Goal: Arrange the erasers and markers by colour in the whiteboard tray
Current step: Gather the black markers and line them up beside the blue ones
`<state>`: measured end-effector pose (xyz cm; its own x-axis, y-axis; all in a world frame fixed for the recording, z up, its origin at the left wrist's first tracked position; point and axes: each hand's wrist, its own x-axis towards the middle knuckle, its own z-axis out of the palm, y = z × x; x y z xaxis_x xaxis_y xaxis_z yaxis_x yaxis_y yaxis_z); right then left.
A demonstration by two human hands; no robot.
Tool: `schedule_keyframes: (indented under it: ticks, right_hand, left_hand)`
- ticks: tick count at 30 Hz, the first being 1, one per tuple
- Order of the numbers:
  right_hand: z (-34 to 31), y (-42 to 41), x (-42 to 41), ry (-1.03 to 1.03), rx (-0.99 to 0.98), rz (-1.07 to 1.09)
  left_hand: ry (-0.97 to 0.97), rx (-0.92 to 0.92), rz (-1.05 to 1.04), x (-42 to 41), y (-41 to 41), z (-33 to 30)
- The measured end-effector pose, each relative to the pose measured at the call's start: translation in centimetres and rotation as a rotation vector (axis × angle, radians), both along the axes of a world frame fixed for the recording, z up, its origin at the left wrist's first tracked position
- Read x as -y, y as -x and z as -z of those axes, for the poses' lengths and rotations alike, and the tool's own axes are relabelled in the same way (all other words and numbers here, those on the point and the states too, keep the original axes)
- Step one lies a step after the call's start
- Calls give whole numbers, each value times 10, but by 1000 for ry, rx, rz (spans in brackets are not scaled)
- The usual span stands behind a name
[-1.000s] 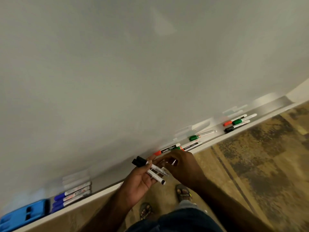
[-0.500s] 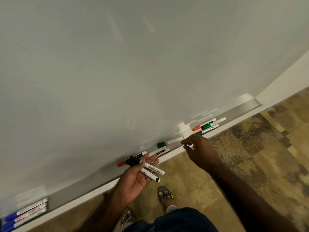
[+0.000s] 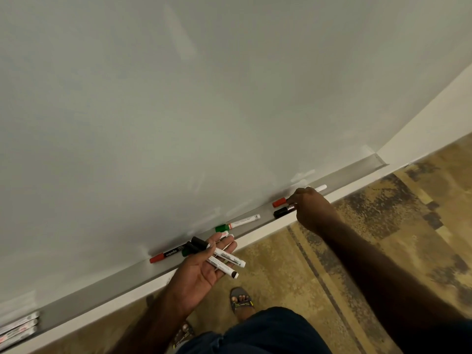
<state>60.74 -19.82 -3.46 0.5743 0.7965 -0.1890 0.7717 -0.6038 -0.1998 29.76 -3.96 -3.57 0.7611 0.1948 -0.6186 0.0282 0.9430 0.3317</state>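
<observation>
I see patterned brown and tan carpet (image 3: pixel 370 251) below both hands. A sandalled foot (image 3: pixel 241 300) stands on it just under the left hand, beside dark blue trousers (image 3: pixel 268 333). A pale wall (image 3: pixel 434 118) rises beyond the right hand.

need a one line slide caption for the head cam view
Left hand holds two black-capped markers while the right hand reaches a black marker in the whiteboard tray.

I'm looking at what seems to be a classroom or office meeting room. A large wall-mounted whiteboard (image 3: pixel 204 98) fills most of my view, with a long grey tray (image 3: pixel 102 300) along its bottom edge holding dry-erase markers (image 3: pixel 244 221), above a patterned brown and tan carpet (image 3: pixel 370 251).
</observation>
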Motion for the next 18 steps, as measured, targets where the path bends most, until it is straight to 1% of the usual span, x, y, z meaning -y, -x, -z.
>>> schedule_keyframes:
  ticks: [3, 7, 11, 15, 18]
  right_hand:
    - [4, -6, -6, 40, 7, -59]
    - [8, -11, -15, -15, 30, -116]
    - [11, -15, -18, 61, 127, -201]
    - [14, -13, -15, 89, 182, -229]
    - [14, -4, -16, 78, 175, -236]
  left_hand:
    - [-18, -6, -8, -5, -4, -3]
    - [-28, -18, -22, -14, -3, -4]
    - [-31, -14, -42, -19, -1, -4]
    - [-32, -10, -64, -19, 2, -3]
    - [-40, -18, -70, -19, 4, -5]
